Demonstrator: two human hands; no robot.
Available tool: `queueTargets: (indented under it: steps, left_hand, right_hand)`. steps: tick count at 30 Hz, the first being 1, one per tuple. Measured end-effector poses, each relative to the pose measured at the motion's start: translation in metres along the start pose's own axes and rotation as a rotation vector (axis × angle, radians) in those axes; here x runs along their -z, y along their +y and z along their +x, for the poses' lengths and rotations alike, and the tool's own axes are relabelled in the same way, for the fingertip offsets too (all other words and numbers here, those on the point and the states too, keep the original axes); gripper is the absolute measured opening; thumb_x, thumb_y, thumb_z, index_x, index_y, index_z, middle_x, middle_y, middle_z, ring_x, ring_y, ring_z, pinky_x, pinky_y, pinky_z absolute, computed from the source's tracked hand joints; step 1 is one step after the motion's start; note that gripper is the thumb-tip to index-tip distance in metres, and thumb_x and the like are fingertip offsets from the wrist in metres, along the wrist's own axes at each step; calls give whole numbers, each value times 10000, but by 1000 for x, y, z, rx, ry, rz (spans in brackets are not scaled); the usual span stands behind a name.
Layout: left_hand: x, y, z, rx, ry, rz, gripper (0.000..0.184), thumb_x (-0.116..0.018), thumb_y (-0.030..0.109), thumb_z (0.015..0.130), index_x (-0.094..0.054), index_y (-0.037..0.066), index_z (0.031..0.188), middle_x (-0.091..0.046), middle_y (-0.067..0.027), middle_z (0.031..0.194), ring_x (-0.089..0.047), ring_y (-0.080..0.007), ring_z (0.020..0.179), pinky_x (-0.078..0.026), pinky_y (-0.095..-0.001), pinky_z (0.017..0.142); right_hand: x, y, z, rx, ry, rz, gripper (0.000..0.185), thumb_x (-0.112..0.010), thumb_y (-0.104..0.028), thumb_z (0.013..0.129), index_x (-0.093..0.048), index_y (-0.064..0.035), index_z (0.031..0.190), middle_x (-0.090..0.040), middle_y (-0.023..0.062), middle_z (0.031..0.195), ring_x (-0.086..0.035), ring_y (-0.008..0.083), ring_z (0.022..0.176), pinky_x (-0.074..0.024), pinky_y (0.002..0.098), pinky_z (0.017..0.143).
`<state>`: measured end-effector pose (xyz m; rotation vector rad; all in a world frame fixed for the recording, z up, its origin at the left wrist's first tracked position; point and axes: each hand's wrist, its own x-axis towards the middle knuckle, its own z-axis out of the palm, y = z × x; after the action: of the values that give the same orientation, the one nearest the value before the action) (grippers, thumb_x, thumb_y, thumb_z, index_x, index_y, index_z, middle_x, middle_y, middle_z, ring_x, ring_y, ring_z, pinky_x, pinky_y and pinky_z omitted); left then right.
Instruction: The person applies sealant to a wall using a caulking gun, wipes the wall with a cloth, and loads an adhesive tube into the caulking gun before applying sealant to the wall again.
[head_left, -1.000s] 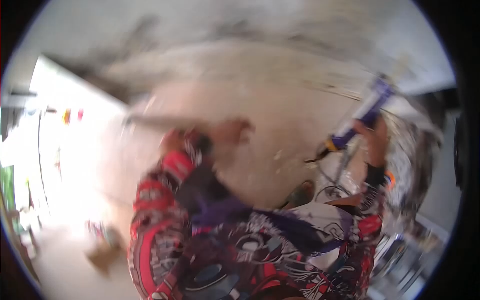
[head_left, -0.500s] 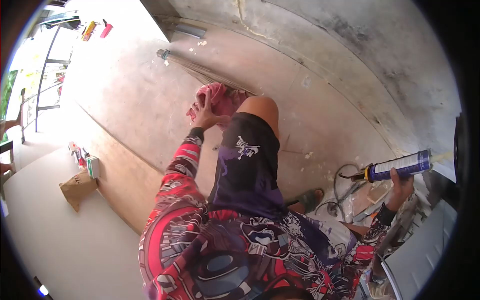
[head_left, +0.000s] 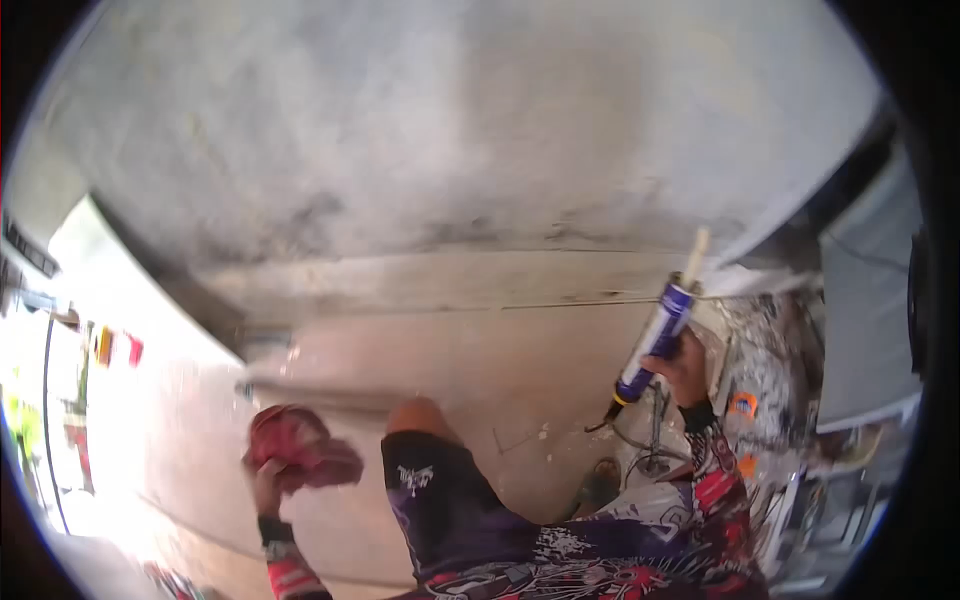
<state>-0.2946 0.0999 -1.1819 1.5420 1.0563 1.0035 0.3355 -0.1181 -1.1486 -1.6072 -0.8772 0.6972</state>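
Note:
My left hand (head_left: 266,488) grips a bunched reddish-pink cloth (head_left: 305,448), lifted off the floor at the left of my knee. Blur hides the cloth's folds. On the other side, my right hand (head_left: 684,370) is wrapped round a caulking gun (head_left: 652,340) loaded with a purple and white sealant tube. Its pale nozzle points up toward the wall, and the hooked rod end hangs low, past a yellow ring. My fingers cover part of the tube.
A stained grey wall (head_left: 400,140) rises ahead, meeting the pinkish floor (head_left: 480,350). A stick broom (head_left: 340,397) lies near the wall's foot. Cables (head_left: 655,455) and cluttered debris (head_left: 765,350) are at right, beside a grey panel (head_left: 870,320). A white panel (head_left: 140,290) stands left.
My view has turned toward the wall. My left hand has closed on the cloth and lifted it from the floor. The caulking gun has swung from nearly level to steeply tilted, nozzle up.

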Motion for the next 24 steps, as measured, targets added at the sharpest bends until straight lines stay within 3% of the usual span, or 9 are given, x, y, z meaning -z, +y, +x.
queueTargets:
  steps: [5,8,12,15,17,19,22,23,24]
  left_hand:
    - [46,99,26,-289,193,-148,964,-763,559,830,-413,-67,1474,-591,-223,1369,-621,-318,1241,-539,-423,1056]
    - [44,148,85,-323,498,-347,534,-505,147,1003,-407,47,1518,-575,-128,1376,-621,-240,1158,-568,-348,885]
    - [-80,278,180,-955,505,15,537,-522,-14,926,-477,1,1461,-595,-129,1349,-625,-203,1136,-541,-309,917]
    - [-143,302,289,-1252,593,304,550,-665,112,909,-515,-18,1422,-594,-173,1357,-607,-290,1189,-509,-402,994]
    - [-214,306,336,-1388,817,650,687,-770,295,772,-571,134,1410,-477,-215,1471,-516,-410,1262,-413,-528,1076]
    - [-291,307,326,-1231,1093,750,755,-775,442,696,-592,267,1407,-480,-202,1485,-507,-471,1220,-381,-622,1055]
    - [-364,300,319,-1372,939,716,740,-755,461,701,-592,341,1413,-486,-167,1490,-522,-444,1202,-379,-646,1032]
    - [-394,283,313,-1301,790,903,755,-753,434,707,-571,363,1437,-518,-163,1438,-527,-426,1206,-386,-633,1039]
    - [-423,266,301,-1429,538,1092,488,-729,396,768,-656,288,1239,-609,-141,1162,-601,-390,991,-459,-595,853]
  right_hand:
    - [2,-14,-4,35,-26,37,550,-846,-99,757,-579,0,1227,-660,40,1025,-645,125,915,-534,298,854]
    - [9,-17,-9,74,-35,85,552,-839,-73,759,-570,1,1235,-658,41,1021,-647,131,927,-536,304,868]
    - [14,-16,-9,138,22,114,533,-845,-111,755,-594,11,1209,-680,39,973,-656,117,870,-547,287,821]
    - [22,-15,-11,157,42,124,529,-841,-111,757,-595,13,1209,-694,45,958,-666,116,840,-555,291,796]
    - [26,-21,-18,160,78,108,513,-840,-115,759,-599,10,1194,-702,52,950,-671,118,819,-556,290,777]
    - [35,-30,-22,181,118,65,494,-836,-121,765,-603,8,1182,-708,60,944,-677,122,809,-555,291,768]
    - [44,-23,-18,177,147,27,480,-832,-127,771,-608,8,1173,-711,70,936,-682,127,801,-557,296,770]
    - [48,-20,-17,173,148,11,478,-831,-129,772,-609,9,1172,-712,73,933,-683,129,800,-558,298,773]
    - [49,-18,-15,168,148,17,474,-827,-128,776,-606,14,1170,-711,72,928,-681,122,807,-556,294,776]
